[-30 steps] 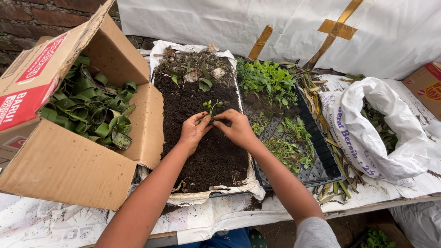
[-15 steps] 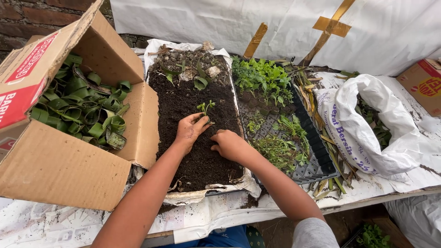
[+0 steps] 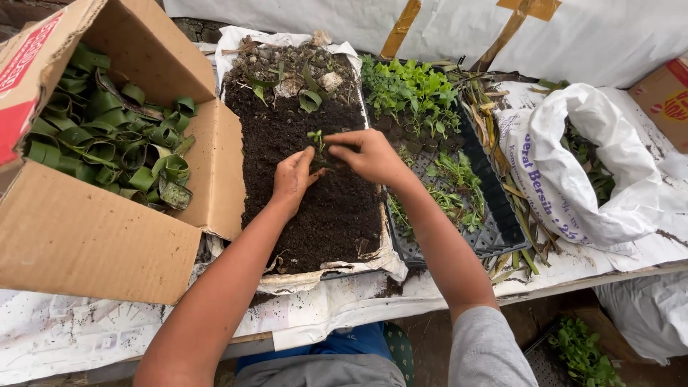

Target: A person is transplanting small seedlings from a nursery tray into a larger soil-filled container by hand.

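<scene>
A small green seedling stands in the dark soil of a paper-lined tray. My left hand rests on the soil just left of the seedling, fingers bent toward its stem. My right hand comes in from the right, its fingertips pinched at the seedling's base. Both hands meet around the plant in the middle of the tray. A few leafy cuttings and small stones lie at the tray's far end.
An open cardboard box of rolled green leaf strips stands at left. A black cell tray with green seedlings sits at right, then a white plastic sack. White sheeting hangs behind.
My right hand has moved back up from the soil to the seedling and pinches at its base. My left hand has stayed next to the plant. The view has shifted slightly.
</scene>
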